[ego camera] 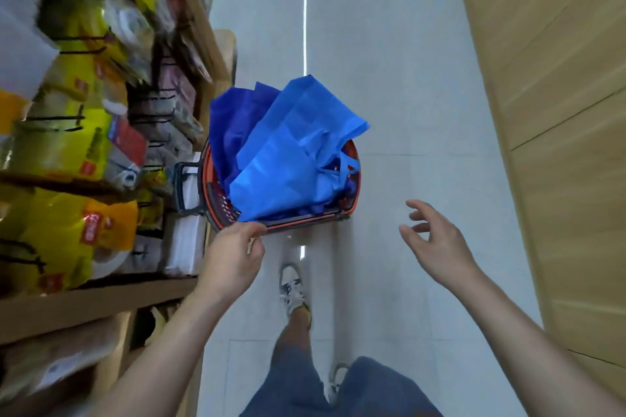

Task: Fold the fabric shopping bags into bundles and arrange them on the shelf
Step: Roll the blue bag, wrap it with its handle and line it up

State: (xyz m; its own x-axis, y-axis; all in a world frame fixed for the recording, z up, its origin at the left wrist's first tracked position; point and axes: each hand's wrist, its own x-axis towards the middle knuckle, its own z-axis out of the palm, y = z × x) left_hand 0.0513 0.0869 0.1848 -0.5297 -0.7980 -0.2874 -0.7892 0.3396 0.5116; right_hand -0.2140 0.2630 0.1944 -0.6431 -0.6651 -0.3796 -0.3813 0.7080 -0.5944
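Left hand (233, 254): thumb and forefinger closed in a narrow pinch on the near corner of the light blue bag (291, 152), where the fabric overhangs the near rim of the basket (305, 225). Whether the rim is caught too is unclear.

Right hand (437, 240): in the air, right of the basket, fingers spread and loosely bent, holding nothing.

Light blue bag lies unfolded and crumpled on top of the basket, its handles on the right side. Darker blue bags (230, 125) stand up behind it on the far left.

The basket is red-orange and sits on the pale tiled floor (389, 78). Its black handle (179, 186) points left, just beside the shelf (101, 301).

Yellow packages (67, 145) crowd the shelf, blurred. A wooden panel (559, 78) runs along the right. One shoe (291, 288) and denim shorts (338, 393) show nearest.
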